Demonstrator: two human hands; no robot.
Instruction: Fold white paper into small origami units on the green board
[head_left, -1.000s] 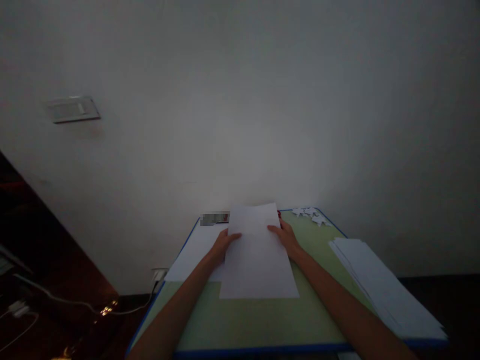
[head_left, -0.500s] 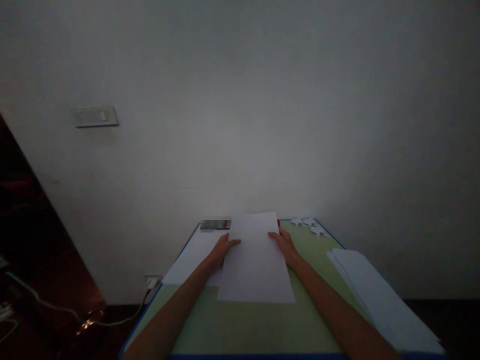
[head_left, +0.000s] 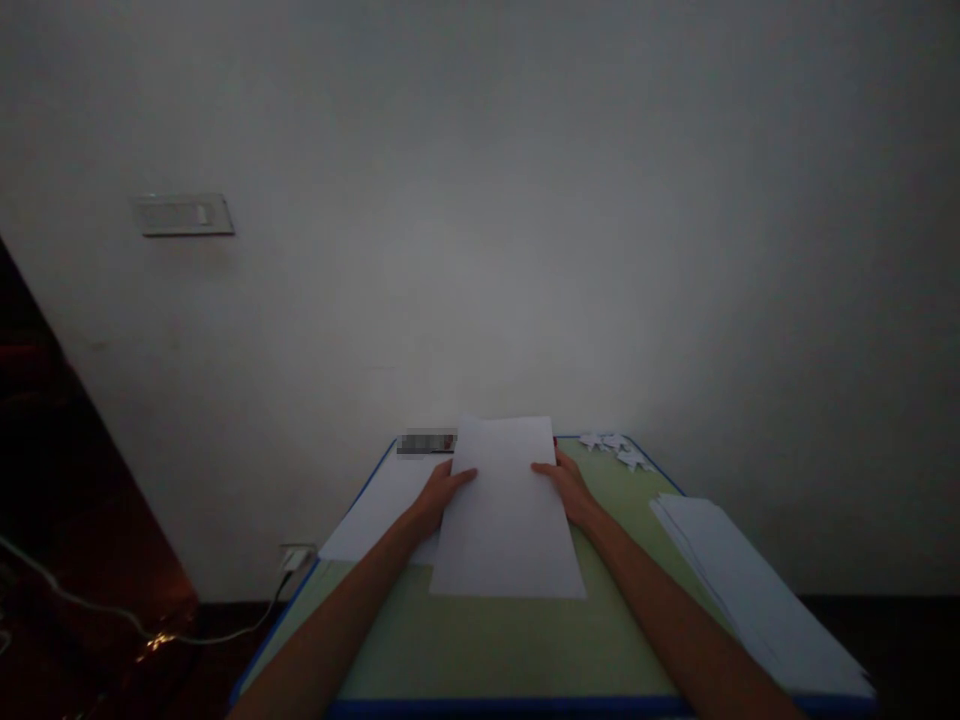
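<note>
My left hand [head_left: 435,498] and right hand [head_left: 571,490] clamp a white sheet [head_left: 506,530] by its side edges, over the table's [head_left: 480,655] middle. I see paper cutouts [head_left: 634,460] near the table's far right corner.

Blank white paper sheet [head_left: 504,530], nearly flat, lengthwise over the green tabletop [head_left: 487,650].

Plain white sheet [head_left: 504,540], pale green tabletop [head_left: 480,650] edged blue, grey wall [head_left: 480,250]
</note>
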